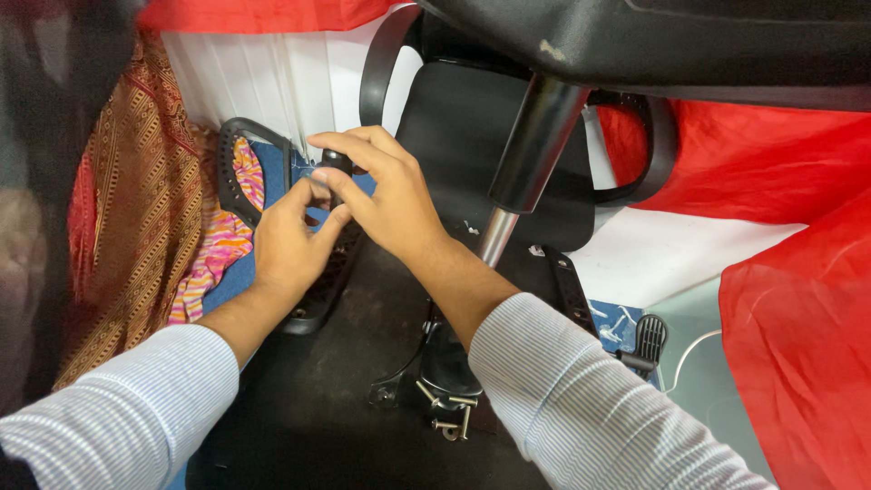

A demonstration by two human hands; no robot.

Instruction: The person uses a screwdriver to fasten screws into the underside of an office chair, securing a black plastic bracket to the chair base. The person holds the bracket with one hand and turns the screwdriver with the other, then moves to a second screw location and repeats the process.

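An office chair lies upturned in front of me, its black seat underside [363, 363] facing up and its chrome gas cylinder [531, 154] rising toward the top right. My left hand [290, 240] and my right hand [381, 195] meet over a black armrest bracket [318, 295] at the seat's left edge. Both pinch a small dark knob-like part [334, 163] between their fingertips. Several loose bolts [445, 408] lie on the seat underside near my right sleeve.
A second black armrest [240, 172] lies at the left on patterned cloth [136, 209]. Red fabric [798, 272] covers the right side. The chair's black base [689, 45] overhangs at the top. A black lever handle [649, 340] sits at the right.
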